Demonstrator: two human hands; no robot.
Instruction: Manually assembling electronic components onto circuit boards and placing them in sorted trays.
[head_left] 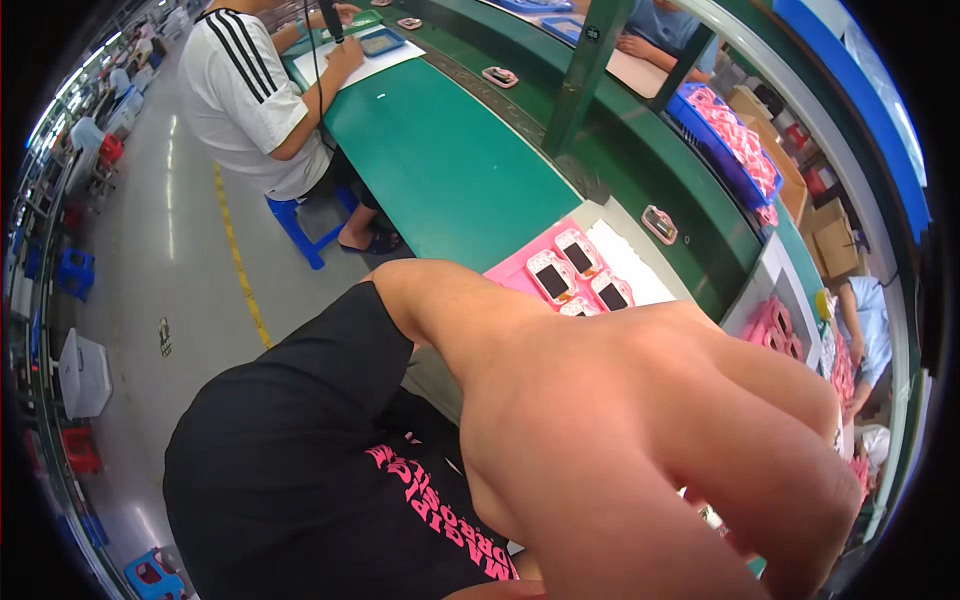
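My left hand (660, 410) is raised very close to the camera and fills the lower right. Its arm comes out of a black sleeve (290, 370) and bends across the middle. The fingers curve downward with a gap between them; their tips are cut off or hidden, so what they touch does not show. Beyond the hand lies a pink tray (515, 272) with several pink-and-white handheld devices (552, 277) with dark screens, partly covered by my arm. My right hand is not visible; a strip of skin at the lower edge cannot be placed.
A green work table (440, 160) stretches ahead, beside a green conveyor (690, 265) carrying single pink devices. A co-worker in a white shirt (240, 100) sits on a blue stool (300, 232) at the far left. A blue crate (715, 150) of pink parts stands across the conveyor.
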